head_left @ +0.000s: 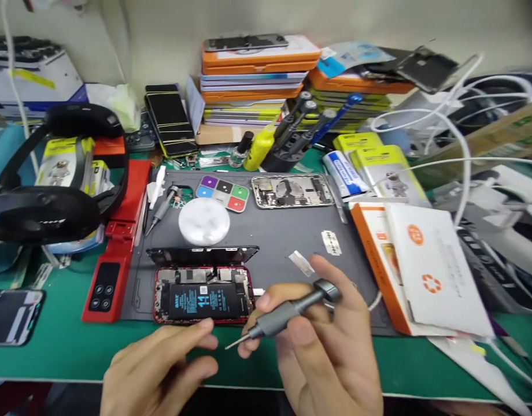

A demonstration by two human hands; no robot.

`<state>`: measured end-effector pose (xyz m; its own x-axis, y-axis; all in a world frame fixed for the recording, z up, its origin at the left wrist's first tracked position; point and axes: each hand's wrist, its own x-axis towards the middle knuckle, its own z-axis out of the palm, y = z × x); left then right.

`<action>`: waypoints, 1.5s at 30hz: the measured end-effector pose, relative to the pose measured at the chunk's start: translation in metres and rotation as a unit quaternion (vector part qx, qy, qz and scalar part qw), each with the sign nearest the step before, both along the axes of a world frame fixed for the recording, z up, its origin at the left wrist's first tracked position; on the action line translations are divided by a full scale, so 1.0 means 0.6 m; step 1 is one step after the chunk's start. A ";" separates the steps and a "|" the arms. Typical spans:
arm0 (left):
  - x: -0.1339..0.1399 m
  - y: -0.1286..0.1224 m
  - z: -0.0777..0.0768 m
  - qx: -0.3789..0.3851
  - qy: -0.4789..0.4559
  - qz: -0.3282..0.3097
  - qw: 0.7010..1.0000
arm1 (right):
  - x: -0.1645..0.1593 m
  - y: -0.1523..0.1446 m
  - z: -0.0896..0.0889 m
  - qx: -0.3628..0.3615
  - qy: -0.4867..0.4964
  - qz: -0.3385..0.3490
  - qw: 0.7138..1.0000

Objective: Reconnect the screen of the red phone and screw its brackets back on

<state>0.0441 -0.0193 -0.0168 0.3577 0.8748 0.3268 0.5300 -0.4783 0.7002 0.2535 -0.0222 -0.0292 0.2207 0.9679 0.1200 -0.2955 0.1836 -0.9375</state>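
My right hand [335,352] grips a grey precision screwdriver [281,316], its thin tip pointing down and to the left. At the front edge of an opened red phone [205,299] is my left hand [157,364], thumb and fingers apart with nothing between them. I cannot tell whether its fingertips touch the frame. The phone lies on a dark grey mat [279,237], its black battery showing. Along its far edge the screen [203,255] is tilted up, leaning by a round white object [204,221]. A white plug [258,293] sits at the phone's right side.
Another opened phone [292,192], a coloured screw tray [222,192] and a second screwdriver [164,208] lie farther back on the mat. A red tool [114,248] and a black headset [62,202] stand left. Orange-edged boxes [431,271] and white cables [463,144] crowd the right.
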 end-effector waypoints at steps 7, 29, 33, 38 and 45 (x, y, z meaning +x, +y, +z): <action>0.033 -0.003 -0.004 -0.028 -0.140 0.036 0.989 | -0.031 0.004 -0.002 0.003 0.011 0.007 1.000; 0.030 -0.008 -0.014 -0.033 -0.160 0.008 0.987 | -0.032 0.003 -0.021 -0.028 0.049 0.017 0.998; 0.029 -0.008 -0.017 -0.039 -0.163 0.007 0.986 | -0.031 0.004 -0.020 -0.031 0.058 0.027 0.997; 0.029 -0.008 -0.016 -0.051 -0.170 0.004 0.984 | -0.030 0.004 -0.020 -0.034 0.031 0.034 0.998; 0.027 -0.006 -0.016 -0.053 -0.178 -0.017 0.982 | -0.021 0.004 -0.020 -0.046 0.020 0.055 0.997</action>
<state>0.0601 -0.0231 -0.0262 0.2668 0.9001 0.3444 0.2271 -0.4061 0.8852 0.2408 -0.0199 -0.0415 0.1156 0.9931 0.0219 -0.3470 0.0610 -0.9359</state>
